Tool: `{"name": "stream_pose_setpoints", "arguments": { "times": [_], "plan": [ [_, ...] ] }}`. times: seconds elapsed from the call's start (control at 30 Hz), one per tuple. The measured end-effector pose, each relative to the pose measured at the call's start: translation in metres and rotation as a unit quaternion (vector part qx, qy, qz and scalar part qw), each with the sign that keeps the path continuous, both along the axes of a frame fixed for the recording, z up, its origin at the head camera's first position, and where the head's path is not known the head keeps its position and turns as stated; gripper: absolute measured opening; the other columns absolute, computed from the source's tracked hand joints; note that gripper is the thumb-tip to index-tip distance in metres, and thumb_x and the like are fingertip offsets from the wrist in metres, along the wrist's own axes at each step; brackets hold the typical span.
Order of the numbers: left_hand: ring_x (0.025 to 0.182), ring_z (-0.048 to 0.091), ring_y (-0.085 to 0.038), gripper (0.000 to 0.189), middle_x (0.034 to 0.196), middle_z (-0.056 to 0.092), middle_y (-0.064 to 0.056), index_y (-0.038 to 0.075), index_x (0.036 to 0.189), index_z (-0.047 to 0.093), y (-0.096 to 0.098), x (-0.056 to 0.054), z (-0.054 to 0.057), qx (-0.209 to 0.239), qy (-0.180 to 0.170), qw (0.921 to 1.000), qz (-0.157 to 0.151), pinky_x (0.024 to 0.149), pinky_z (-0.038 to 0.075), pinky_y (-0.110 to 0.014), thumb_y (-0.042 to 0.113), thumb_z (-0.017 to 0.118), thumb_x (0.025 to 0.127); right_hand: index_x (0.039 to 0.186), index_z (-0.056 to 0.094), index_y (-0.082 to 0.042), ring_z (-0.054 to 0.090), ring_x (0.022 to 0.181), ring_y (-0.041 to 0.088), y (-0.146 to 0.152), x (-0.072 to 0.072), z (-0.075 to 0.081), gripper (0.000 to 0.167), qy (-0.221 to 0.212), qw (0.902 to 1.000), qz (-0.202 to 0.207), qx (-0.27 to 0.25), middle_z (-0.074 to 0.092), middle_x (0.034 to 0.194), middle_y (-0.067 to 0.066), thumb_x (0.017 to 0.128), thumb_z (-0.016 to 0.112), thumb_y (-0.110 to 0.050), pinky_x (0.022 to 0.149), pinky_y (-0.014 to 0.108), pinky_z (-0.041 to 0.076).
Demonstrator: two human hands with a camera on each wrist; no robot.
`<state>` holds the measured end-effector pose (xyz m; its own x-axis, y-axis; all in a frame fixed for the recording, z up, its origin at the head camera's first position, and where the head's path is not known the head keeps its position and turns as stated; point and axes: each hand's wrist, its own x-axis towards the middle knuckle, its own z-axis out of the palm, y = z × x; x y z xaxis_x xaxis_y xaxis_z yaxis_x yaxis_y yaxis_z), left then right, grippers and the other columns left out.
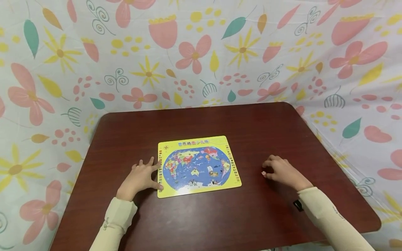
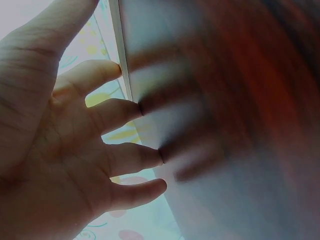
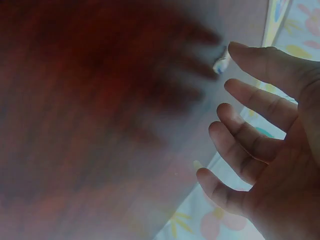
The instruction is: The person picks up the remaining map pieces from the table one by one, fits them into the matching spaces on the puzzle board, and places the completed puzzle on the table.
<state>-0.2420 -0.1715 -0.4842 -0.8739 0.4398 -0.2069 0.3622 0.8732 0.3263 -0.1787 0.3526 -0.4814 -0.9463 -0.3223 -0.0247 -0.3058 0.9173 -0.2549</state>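
A yellow-bordered children's world map board (image 1: pixel 199 166) with Chinese lettering along its top lies flat on the table. My left hand (image 1: pixel 141 177) is at the board's left edge, fingers spread and thumb over the lower left border. In the left wrist view, the fingertips (image 2: pixel 159 155) of the left hand (image 2: pixel 75 135) come down at the tabletop. To the right of the board, my right hand (image 1: pixel 284 171) is lowered toward the table. A small pale piece with coloured marks (image 1: pixel 263 173) is by its thumb tip. The right wrist view shows this piece (image 3: pixel 220 65) beside the thumb, with the other fingers apart from it.
The dark reddish-brown table (image 1: pixel 194 223) has rounded corners. Flower-patterned cloth (image 1: pixel 194 80) hangs behind it and along both sides. A small black object (image 1: pixel 298 205) shows beside the right sleeve's cuff.
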Motion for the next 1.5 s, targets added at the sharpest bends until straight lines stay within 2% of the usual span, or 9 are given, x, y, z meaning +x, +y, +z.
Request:
{"name": "stream_pose_setpoints", "arguments": {
  "times": [0.37,0.57,0.7,0.87,1.17,1.3,1.5],
  "plan": [
    [0.129,0.033,-0.071,0.104,0.154,0.034,-0.034,0.008,0.152,0.048,-0.003,0.002,-0.003,-0.003,0.006,1.0000,0.003,0.101,0.029,-0.076,0.053,0.090,0.067,0.090,0.075,-0.013,0.057,0.080,0.020,-0.001,-0.001,-0.005,0.009,0.032,0.9994,0.010,0.002,0.057,0.086,-0.004,0.086,0.081,-0.016,0.072,0.054,0.047],
    [0.129,0.032,-0.071,0.104,0.154,0.034,-0.034,0.008,0.152,0.048,-0.004,0.002,-0.003,0.001,0.007,0.9999,0.008,0.101,0.028,-0.076,0.052,0.090,0.068,0.082,0.072,-0.017,0.051,0.070,0.012,-0.003,-0.002,-0.004,0.011,0.049,0.9986,0.020,-0.004,0.053,0.079,-0.006,0.086,0.081,-0.014,0.064,0.041,0.045],
    [0.129,0.031,-0.071,0.104,0.154,0.034,-0.034,0.009,0.152,0.047,-0.005,0.002,-0.002,0.002,0.006,0.9999,0.009,0.101,0.028,-0.077,0.052,0.090,0.068,0.080,0.071,-0.018,0.050,0.069,0.010,-0.004,-0.004,-0.005,0.013,0.053,0.9982,0.025,-0.011,0.053,0.078,-0.007,0.086,0.081,-0.012,0.062,0.037,0.043],
    [0.129,0.032,-0.071,0.104,0.154,0.034,-0.033,0.009,0.152,0.047,-0.005,0.001,-0.002,-0.001,0.010,0.9999,0.009,0.101,0.029,-0.076,0.053,0.090,0.068,0.080,0.069,-0.019,0.049,0.068,0.009,-0.005,-0.007,-0.005,0.015,0.053,0.9982,0.026,-0.013,0.052,0.079,-0.007,0.086,0.080,-0.011,0.063,0.040,0.043],
    [0.131,0.031,-0.070,0.103,0.156,0.032,-0.032,0.009,0.152,0.048,-0.003,0.000,-0.002,-0.002,0.003,1.0000,0.008,0.102,0.028,-0.076,0.052,0.090,0.069,0.080,0.068,-0.019,0.049,0.076,0.018,-0.008,-0.005,-0.002,0.014,0.051,0.9985,0.022,0.005,0.051,0.084,-0.003,0.086,0.079,-0.013,0.074,0.057,0.043],
    [0.131,0.030,-0.069,0.103,0.157,0.031,-0.031,0.009,0.152,0.047,-0.001,0.000,-0.001,-0.002,0.001,1.0000,0.009,0.103,0.027,-0.076,0.052,0.090,0.069,0.079,0.067,-0.020,0.049,0.078,0.020,-0.012,-0.008,0.000,0.016,0.061,0.9979,0.022,-0.002,0.052,0.086,-0.001,0.086,0.079,-0.012,0.076,0.058,0.042],
    [0.132,0.030,-0.069,0.103,0.157,0.030,-0.030,0.010,0.153,0.047,0.001,0.000,-0.003,-0.006,-0.003,1.0000,0.007,0.103,0.026,-0.076,0.052,0.090,0.069,0.079,0.067,-0.020,0.050,0.082,0.023,-0.025,-0.020,0.003,0.016,0.072,0.9969,0.029,-0.007,0.054,0.090,0.000,0.087,0.079,-0.012,0.078,0.056,0.041]
  ]
}}
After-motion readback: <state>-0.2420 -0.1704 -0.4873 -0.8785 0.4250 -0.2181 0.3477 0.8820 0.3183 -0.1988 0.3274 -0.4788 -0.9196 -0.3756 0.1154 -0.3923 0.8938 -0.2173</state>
